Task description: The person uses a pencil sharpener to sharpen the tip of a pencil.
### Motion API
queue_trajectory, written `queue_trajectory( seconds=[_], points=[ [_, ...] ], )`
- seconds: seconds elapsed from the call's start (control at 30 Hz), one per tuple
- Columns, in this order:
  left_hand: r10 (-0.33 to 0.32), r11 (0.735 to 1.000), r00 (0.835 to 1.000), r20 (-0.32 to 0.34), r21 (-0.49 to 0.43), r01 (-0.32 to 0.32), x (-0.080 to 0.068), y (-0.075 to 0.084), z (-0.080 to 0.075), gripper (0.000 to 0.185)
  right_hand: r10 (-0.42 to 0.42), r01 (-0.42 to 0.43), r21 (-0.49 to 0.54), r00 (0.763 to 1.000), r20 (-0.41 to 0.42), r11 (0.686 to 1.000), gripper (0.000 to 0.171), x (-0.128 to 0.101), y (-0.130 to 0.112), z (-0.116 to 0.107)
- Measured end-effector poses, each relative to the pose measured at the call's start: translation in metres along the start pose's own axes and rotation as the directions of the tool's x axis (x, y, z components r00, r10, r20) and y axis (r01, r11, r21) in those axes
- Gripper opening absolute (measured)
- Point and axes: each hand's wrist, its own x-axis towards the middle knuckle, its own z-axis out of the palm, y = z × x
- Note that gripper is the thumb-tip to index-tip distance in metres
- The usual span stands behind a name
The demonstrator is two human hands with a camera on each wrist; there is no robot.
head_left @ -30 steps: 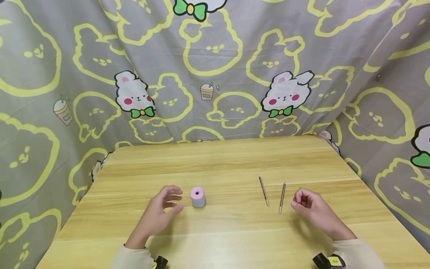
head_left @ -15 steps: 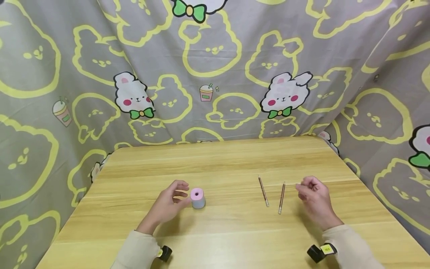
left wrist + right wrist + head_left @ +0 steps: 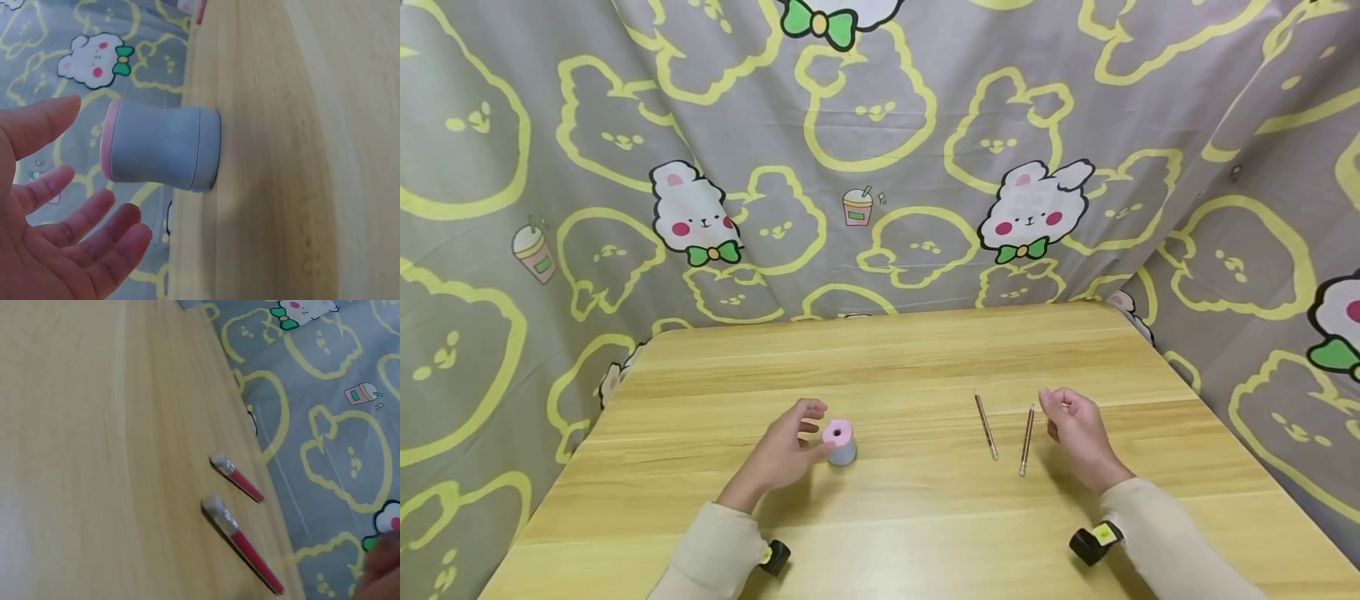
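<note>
Right, what matters is the gap between right hand (image 3: 1078, 433) and right pencil (image 3: 1026, 442). That pencil lies flat on the table (image 3: 880, 525) just left of the fingers; long axis runs near to far, eraser end near us, far tip leaning slightly right. Left pencil (image 3: 986, 425) lies beyond it, leaning the other way, so their near ends converge. Right hand is clearly the nearer one to both. Its fingers are curled in, thumb toward the pencil's far tip; we see nothing held.

On the left side, sharpener (image 3: 841, 450) (our read, from the hole in its pink top) stands upright just right of left hand (image 3: 786, 454). Thumb and fingers there are wide and hold nothing; the left wrist view shows a gap to the pink top.

Hard to make out: the right wrist view cuts off most of that hand and blurs the rest, so we can't confirm fingertip clearance. The inside of its curl is hidden too.
</note>
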Motion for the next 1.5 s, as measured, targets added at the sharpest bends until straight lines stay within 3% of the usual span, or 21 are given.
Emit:
queue_trajectory(
  seconds=[0.07, 0.13, 0.2, 0.3, 0.37, 0.57, 0.87, 1.23, 1.5],
  points=[
    [-0.004, 1.0, 1.0, 0.016, 0.014, 0.003, 0.002, 0.0, 0.002, 0.053, 0.004, -0.005, -0.033, 0.999, -0.046, 0.999, 0.043, 0.004, 0.003, 0.001],
    [-0.008, 1.0, 1.0, 0.029, 0.027, 0.007, 0.003, 0.0, 0.003, 0.057, -0.03, 0.021, -0.13, 0.997, -0.067, 0.991, 0.047, 0.008, 0.005, 0.002],
    [-0.009, 0.999, 0.999, 0.04, 0.034, 0.008, 0.004, 0.0, 0.005, 0.059, -0.064, 0.056, -0.243, 0.998, -0.026, 0.968, 0.045, 0.01, 0.007, 0.004],
    [-0.012, 0.999, 0.999, 0.049, 0.04, 0.01, 0.005, 0.001, 0.007, 0.062, -0.097, 0.113, -0.415, 0.993, 0.061, 0.903, 0.034, 0.011, 0.005, 0.009],
    [-0.007, 0.999, 0.999, 0.05, 0.043, 0.005, 0.006, 0.001, 0.008, 0.063, -0.078, 0.129, -0.475, 0.989, 0.126, 0.87, 0.024, 0.012, 0.003, 0.012],
    [-0.006, 0.998, 0.999, 0.035, 0.065, 0.004, 0.009, 0.003, 0.012, 0.062, -0.045, 0.182, -0.547, 0.966, 0.254, 0.817, 0.018, 0.015, 0.001, 0.022],
    [-0.05, 0.993, 0.998, 0.04, 0.107, 0.045, 0.008, 0.005, 0.016, 0.061, -0.044, 0.26, -0.642, 0.942, 0.332, 0.722, 0.015, 0.018, 0.007, 0.03],
    [-0.075, 0.99, 0.995, 0.062, 0.123, 0.067, 0.008, 0.004, 0.019, 0.059, 0.035, 0.24, -0.697, 0.934, 0.356, 0.676, 0.018, 0.019, 0.011, 0.033],
    [-0.049, 0.984, 0.997, 0.067, 0.175, 0.036, 0.01, 0.003, 0.02, 0.051, 0.038, 0.251, -0.712, 0.931, 0.363, 0.656, 0.021, 0.023, 0.016, 0.035]
  ],
)
